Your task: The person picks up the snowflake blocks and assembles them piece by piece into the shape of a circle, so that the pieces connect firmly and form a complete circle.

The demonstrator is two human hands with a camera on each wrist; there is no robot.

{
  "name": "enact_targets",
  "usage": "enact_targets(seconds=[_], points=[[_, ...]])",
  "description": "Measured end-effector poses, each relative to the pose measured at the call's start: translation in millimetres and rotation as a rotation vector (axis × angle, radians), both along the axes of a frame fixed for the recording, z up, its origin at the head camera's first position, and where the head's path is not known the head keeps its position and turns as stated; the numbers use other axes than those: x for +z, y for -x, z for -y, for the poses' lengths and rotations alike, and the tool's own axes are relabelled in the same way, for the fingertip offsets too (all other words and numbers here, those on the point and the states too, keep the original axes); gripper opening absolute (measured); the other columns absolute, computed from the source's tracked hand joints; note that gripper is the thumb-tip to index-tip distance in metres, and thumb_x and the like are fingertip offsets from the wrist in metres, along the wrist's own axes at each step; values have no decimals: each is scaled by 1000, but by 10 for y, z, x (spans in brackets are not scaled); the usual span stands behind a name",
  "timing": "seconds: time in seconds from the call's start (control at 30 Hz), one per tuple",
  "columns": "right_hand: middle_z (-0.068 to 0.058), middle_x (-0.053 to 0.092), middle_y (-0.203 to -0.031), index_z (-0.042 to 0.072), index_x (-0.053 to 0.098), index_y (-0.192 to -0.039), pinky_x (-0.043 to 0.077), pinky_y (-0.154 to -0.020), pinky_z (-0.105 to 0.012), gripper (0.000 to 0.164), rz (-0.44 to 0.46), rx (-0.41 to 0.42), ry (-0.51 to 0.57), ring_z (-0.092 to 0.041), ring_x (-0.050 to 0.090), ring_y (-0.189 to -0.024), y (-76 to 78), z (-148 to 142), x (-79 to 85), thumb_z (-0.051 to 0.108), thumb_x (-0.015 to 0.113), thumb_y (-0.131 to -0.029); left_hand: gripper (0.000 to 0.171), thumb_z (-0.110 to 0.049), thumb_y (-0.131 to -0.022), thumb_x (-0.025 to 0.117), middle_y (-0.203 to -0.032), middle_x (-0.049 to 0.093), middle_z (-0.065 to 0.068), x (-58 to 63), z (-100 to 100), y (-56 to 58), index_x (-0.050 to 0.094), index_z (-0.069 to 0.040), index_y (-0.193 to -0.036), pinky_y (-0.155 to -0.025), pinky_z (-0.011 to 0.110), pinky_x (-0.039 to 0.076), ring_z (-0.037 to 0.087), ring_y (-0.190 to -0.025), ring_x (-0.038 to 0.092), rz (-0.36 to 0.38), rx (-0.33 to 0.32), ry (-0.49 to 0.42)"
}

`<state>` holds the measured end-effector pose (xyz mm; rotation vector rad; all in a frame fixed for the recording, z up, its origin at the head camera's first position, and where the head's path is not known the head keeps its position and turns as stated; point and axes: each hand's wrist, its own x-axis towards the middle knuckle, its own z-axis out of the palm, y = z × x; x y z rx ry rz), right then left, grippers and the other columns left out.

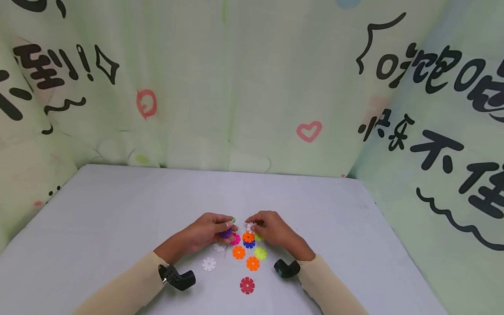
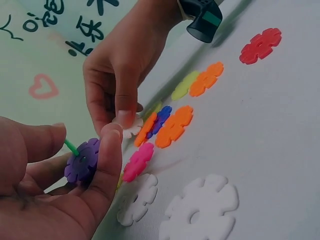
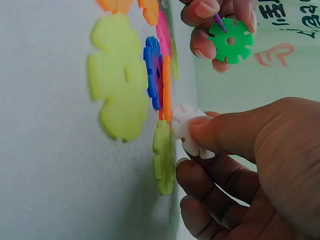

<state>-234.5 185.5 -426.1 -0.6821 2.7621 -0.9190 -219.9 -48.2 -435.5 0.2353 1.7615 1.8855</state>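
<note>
The left hand (image 1: 208,229) curls thumb and fingers round a purple, notched plastic disc (image 2: 75,170) slotted crosswise into a bright green, notched plastic disc (image 3: 242,49); the right hand (image 1: 274,228) pinches a white, notched plastic disc (image 3: 183,119) near an orange disc (image 1: 248,236) overlapping a blue disc (image 1: 249,246); on the pale table (image 1: 118,205), a red, notched disc (image 1: 244,287) lies nearest the person.
</note>
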Motion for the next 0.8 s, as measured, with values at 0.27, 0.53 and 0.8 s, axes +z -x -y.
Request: enact_targets(seconds=[0.27, 0.53, 0.8], points=[[0, 67, -98, 7, 71, -111, 51, -72, -26, 22, -44, -38, 61, -15, 55, -79, 7, 16, 57, 3, 63, -92, 41, -9, -101, 51, -115, 64, 20, -3, -13, -14, 45, 12, -137, -79, 33, 55, 23, -85, 67, -16, -4, 0], [-1, 67, -97, 8, 71, -108, 53, -72, -23, 19, -102, -161, 180, -13, 60, -79, -9, 35, 31, 5, 69, -89, 42, -10, -100, 53, -116, 64, 20, -27, -60, -29, 46, 12, -136, -79, 33, 55, 22, -84, 68, -16, -30, -16], [-2, 67, -96, 7, 71, -110, 53, -71, -24, 20, -122, -144, 285, -15, 63, -76, -19, 81, 67, 1, 66, -91, 43, -10, -100, 54, -116, 64, 20, -13, -99, -17, 46, 12, -136, -78, 31, 55, 21, -84, 67, -1, -24, -11]])
